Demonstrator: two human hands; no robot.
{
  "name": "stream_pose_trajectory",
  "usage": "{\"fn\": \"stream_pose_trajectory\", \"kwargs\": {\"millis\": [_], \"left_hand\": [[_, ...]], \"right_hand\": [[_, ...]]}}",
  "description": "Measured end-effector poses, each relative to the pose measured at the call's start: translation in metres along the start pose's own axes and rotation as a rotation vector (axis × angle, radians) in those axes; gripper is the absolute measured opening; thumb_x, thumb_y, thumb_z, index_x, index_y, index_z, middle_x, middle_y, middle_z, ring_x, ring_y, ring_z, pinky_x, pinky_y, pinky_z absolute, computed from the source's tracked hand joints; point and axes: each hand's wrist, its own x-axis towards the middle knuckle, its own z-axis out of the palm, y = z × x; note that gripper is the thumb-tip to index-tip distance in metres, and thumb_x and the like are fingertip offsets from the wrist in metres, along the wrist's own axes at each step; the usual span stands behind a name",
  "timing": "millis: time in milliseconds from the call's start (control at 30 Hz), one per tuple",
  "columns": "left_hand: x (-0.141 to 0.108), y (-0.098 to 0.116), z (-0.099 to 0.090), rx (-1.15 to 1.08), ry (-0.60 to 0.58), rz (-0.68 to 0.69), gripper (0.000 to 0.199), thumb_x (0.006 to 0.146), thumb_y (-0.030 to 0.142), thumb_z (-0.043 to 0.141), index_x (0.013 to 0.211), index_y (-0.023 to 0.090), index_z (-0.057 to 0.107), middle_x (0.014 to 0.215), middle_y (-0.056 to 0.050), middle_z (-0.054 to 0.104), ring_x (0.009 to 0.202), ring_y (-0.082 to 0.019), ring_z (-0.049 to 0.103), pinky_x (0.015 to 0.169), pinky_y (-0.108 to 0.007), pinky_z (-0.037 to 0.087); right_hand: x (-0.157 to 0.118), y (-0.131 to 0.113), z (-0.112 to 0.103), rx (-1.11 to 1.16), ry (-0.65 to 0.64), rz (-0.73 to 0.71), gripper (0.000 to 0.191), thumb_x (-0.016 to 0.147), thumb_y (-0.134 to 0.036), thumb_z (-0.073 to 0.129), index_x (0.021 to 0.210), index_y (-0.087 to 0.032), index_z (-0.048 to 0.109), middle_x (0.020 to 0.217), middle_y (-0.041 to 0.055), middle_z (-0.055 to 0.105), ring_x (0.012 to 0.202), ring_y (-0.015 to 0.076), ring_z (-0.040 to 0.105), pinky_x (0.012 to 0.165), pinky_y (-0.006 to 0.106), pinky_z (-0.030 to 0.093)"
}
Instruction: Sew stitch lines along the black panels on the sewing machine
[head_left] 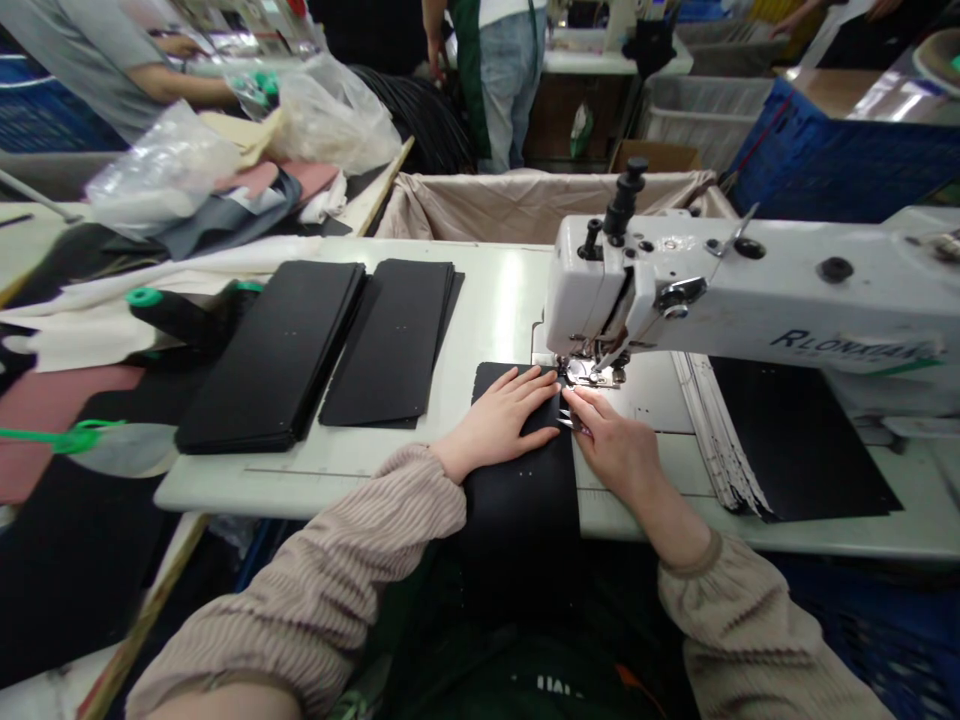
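A long black panel (pixel 523 510) lies under the sewing machine (pixel 600 290), its near end hanging over the table edge. My left hand (pixel 511 418) rests flat on the panel, fingers stretched out toward the presser foot (pixel 596 372). My right hand (pixel 616 440) is at the panel's right edge, just below the foot. Its fingers are closed round small metal thread snips (pixel 568 420), whose pointed tips stick out to the left over the panel. Most of the snips is hidden in the palm.
Two stacks of black panels, a thick one (pixel 270 350) and a thinner one (pixel 394 340), lie left. A stack with white edges (pixel 802 440) lies right, under the machine arm. Thread cones (pixel 176 315) and fabric scraps stand far left. A cloth-lined bin (pixel 480 205) is behind. Co-workers are beyond.
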Motion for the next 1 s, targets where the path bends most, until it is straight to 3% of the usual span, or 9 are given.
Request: {"fn": "stream_pose_trajectory", "kwargs": {"millis": [233, 467, 1000], "left_hand": [[-0.0011, -0.0013, -0.0003, -0.003, -0.004, 0.018, 0.059, 0.094, 0.047, 0.055, 0.146, 0.022, 0.041, 0.155, -0.008, 0.038, 0.146, -0.026, 0.028, 0.122, -0.047, 0.019], [-0.0026, -0.0017, 0.0006, -0.024, 0.062, 0.042, 0.043, 0.097, 0.037, 0.053, 0.138, 0.026, 0.052, 0.146, -0.008, 0.05, 0.137, -0.026, 0.041, 0.118, -0.049, 0.028], [-0.0026, -0.0033, 0.0031, 0.017, 0.074, 0.046, 0.038, 0.099, 0.033, 0.048, 0.135, 0.023, 0.054, 0.143, -0.008, 0.051, 0.134, -0.026, 0.045, 0.116, -0.048, 0.031]], "right_hand": [[-0.0006, -0.0003, -0.0016, 0.003, -0.004, -0.007, 0.048, 0.099, -0.032, 0.036, 0.147, -0.033, 0.043, 0.149, 0.0001, 0.049, 0.095, 0.0202, 0.068, 0.063, 0.03, 0.053], [-0.0009, -0.0001, -0.0009, 0.014, 0.008, -0.005, 0.051, 0.097, -0.029, 0.038, 0.147, -0.032, 0.042, 0.148, 0.0015, 0.05, 0.097, 0.0201, 0.068, 0.064, 0.03, 0.054], [-0.0012, -0.0003, -0.0014, 0.027, 0.021, -0.001, 0.048, 0.099, -0.032, 0.035, 0.146, -0.031, 0.045, 0.146, 0.0019, 0.052, 0.095, 0.0196, 0.067, 0.063, 0.029, 0.053]]}}
